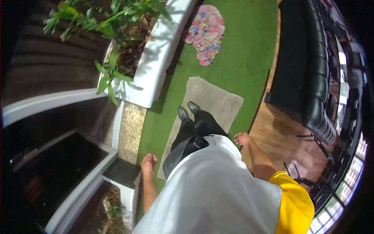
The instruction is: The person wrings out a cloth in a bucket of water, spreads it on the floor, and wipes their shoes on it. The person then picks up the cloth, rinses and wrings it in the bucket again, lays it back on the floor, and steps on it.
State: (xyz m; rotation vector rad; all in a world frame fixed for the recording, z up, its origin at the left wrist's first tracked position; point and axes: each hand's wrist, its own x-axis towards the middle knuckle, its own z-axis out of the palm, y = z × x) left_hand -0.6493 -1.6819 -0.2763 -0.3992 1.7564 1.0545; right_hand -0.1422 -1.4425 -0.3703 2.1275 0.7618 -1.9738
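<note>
- now, a beige rectangular cloth mat [214, 99] is lying mid-frame, lengthwise slanting upper right
- left hand [149, 160] and right hand [242, 138] are flanking it about equally near, fingers curled in, seemingly empty

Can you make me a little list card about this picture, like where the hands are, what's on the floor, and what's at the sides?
Left hand: beside the body, fingers curled, nothing seen in it
Right hand: out at the other side, nothing seen in it
Shoes: dark, on the grey mat
Floor ahead: crumpled flowery cloth on the green carpet
Left side: white planter with leafy plants
Right side: black couch, wooden floor
</note>
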